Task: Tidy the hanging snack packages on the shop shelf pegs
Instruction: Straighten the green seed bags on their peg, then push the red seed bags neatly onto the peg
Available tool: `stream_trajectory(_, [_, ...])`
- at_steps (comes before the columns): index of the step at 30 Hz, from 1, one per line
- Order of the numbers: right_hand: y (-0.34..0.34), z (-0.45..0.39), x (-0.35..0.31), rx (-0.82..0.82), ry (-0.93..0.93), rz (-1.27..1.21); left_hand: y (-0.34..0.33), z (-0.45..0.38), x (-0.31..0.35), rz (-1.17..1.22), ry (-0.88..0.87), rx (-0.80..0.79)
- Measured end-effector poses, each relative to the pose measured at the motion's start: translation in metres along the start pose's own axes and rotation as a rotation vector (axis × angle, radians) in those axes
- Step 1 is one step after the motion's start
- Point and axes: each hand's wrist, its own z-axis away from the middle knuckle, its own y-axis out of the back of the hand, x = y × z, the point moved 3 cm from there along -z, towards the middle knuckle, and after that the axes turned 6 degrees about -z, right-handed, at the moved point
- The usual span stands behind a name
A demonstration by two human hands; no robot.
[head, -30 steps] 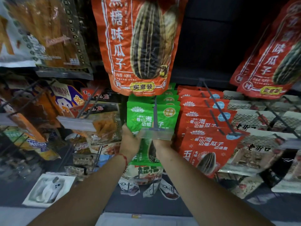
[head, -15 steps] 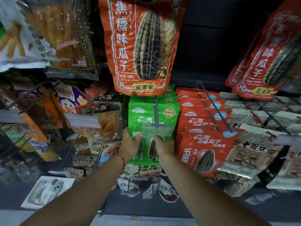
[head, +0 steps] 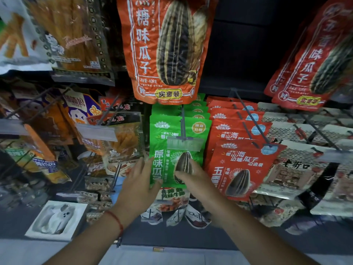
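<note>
A row of green sunflower-seed packets [head: 162, 131] hangs on a centre peg [head: 182, 123] with a clear price tag [head: 184, 143] at its tip. My left hand [head: 139, 186] holds the front packet's lower left edge, thumb across its face and fingers along the side. On the lower right of that packet rests my right hand [head: 198, 182], thumb and forefinger lying on the printed seed. Red seed packets [head: 242, 163] hang on the neighbouring peg to the right, fanned out unevenly.
A big orange seed bag [head: 164, 50] hangs just above the green row. Red bags [head: 309, 64] hang top right, brown snack packs [head: 122, 138] and wire pegs fill the left, and grey-white packs [head: 298, 169] sit on the right. A white box [head: 57, 219] lies on the lower shelf.
Both hands have slid down the green packet from beside the price tag to its lower part. The view has shifted slightly.
</note>
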Motion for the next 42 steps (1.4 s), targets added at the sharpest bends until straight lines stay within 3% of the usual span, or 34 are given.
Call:
stream_trajectory(4, [0.023, 0.022, 0.027, 0.057, 0.274, 0.544, 0.011, 0.009, 0.018, -0.314, -0.077, 0.028])
stream_trajectory(10, [0.064, 0.042, 0.069, 0.176, 0.302, 0.883, -0.012, 0.021, 0.037, -0.498, -0.218, 0.024])
stream_trajectory(22, [0.105, 0.063, 0.089, 0.277, 0.048, 0.788, -0.03, 0.0, 0.1, -0.438, -0.494, 0.008])
stream_trajectory(25, [0.115, 0.064, 0.094, 0.35, 0.055, 0.708, -0.036, -0.011, 0.122, -0.439, -0.573, 0.024])
stream_trajectory(28, [0.126, 0.062, 0.102, 0.323, 0.078, 0.681, -0.05, -0.018, 0.145, -0.475, -0.616, 0.063])
stream_trajectory(35, [0.187, 0.041, 0.109, 0.142, 0.243, 0.696, -0.074, -0.014, 0.191, -0.519, -0.308, 0.107])
stream_trajectory(42, [0.197, 0.022, 0.089, 0.168, 0.326, 0.714, -0.055, -0.021, 0.195, -0.546, -0.327, 0.145])
